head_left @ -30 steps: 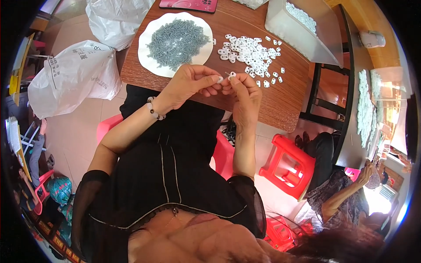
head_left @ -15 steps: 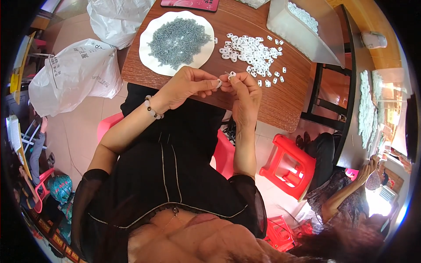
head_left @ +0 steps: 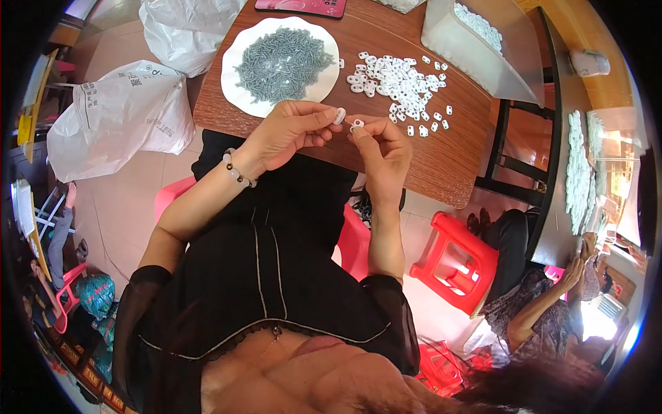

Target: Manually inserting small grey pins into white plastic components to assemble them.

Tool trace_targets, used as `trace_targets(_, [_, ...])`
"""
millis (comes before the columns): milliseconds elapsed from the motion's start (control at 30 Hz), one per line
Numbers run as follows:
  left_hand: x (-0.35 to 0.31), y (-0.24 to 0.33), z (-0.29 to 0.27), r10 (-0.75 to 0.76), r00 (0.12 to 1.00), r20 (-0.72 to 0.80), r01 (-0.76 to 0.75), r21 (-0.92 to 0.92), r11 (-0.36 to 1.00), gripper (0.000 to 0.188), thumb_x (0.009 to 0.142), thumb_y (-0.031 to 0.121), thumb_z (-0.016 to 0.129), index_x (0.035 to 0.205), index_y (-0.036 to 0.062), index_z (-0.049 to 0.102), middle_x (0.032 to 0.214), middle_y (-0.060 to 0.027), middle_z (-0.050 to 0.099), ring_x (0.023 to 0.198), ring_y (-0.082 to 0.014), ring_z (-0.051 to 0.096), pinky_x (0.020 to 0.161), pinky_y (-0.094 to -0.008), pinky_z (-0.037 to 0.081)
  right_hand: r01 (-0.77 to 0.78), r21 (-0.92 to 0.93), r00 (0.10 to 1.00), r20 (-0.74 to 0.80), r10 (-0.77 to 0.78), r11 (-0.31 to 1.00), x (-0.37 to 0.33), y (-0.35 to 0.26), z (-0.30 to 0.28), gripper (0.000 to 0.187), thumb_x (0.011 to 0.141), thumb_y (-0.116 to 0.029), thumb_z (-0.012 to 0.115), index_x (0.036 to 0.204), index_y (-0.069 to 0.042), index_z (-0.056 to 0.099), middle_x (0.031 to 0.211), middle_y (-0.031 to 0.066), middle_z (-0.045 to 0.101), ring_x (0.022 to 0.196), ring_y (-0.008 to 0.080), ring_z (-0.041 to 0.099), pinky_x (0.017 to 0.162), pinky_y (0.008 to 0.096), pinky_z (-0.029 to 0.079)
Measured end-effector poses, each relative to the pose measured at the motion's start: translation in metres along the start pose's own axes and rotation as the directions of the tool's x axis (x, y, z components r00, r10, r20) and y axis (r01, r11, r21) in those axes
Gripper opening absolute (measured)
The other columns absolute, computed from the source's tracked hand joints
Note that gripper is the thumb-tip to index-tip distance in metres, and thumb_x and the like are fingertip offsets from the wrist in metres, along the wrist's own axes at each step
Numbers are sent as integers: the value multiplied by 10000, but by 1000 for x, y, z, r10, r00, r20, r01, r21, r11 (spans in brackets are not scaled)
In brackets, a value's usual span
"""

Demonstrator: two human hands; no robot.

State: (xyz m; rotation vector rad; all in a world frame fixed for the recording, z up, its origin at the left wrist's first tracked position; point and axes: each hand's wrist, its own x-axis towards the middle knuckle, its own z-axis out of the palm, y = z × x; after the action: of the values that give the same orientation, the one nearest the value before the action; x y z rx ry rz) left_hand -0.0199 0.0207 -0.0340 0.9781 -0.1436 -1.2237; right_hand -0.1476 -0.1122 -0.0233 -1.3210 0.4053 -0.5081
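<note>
Pinching one small white clip (head_left: 339,115) in the left hand (head_left: 293,131) and another (head_left: 356,125) in the right hand (head_left: 383,148) above the counter (head_left: 441,165); judging by the large loose pile (head_left: 396,76), much work remains.

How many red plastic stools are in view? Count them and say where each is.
2. One red stool stands on the floor right of the person's knees, below the wooden table. A second red stool lies lower, near the bottom edge, partly hidden. Others may be hidden.
</note>
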Motion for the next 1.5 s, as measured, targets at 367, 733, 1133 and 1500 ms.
trace_targets(367, [0, 0, 0, 32, 999, -21, -31, 45, 999, 253, 890, 230, 672, 1043, 28, 676, 879, -32, 672, 730, -54, 593, 693, -189, 493, 36, -79, 999, -3, -36, 996, 2, 3, 1, 47, 862, 14, 611, 819, 12, 591, 961, 71, 659, 735, 34, 516, 651, 182, 421])
trace_targets(733, [0, -2, 0, 71, 997, -38, -67, 89, 994, 234, 891, 224, 672, 1026, 33, 688, 861, -25, 679, 718, -50, 596, 672, -182, 494, 10, -135, 1000, -15, -12, 991, 2, 5, 0, 47, 852, -3, 620, 816, 19, 600, 940, 68, 665, 767, 48, 533, 689, 195, 437])
trace_targets(1133, [0, -3, 1, 58, 998, -27, -56, 58, 997, 235, 897, 226, 665, 1018, 27, 688, 859, -21, 677, 718, -50, 591, 672, -182, 494, 28, -100, 1000, -8, -28, 995, 1, 1, 3, 46, 863, 6, 617, 823, 15, 594, 939, 61, 661, 768, 50, 540, 693, 199, 442])
trace_targets(1500, [0, -5, 3, 115, 992, -52, -105, 156, 982, 243, 894, 235, 669, 1013, 24, 693, 846, -20, 679, 702, -49, 586, 658, -180, 488, 52, -176, 998, -28, -57, 983, 0, 4, 3, 66, 846, -14, 637, 799, 13, 599, 895, 52, 669, 743, 48, 548, 671, 196, 451])
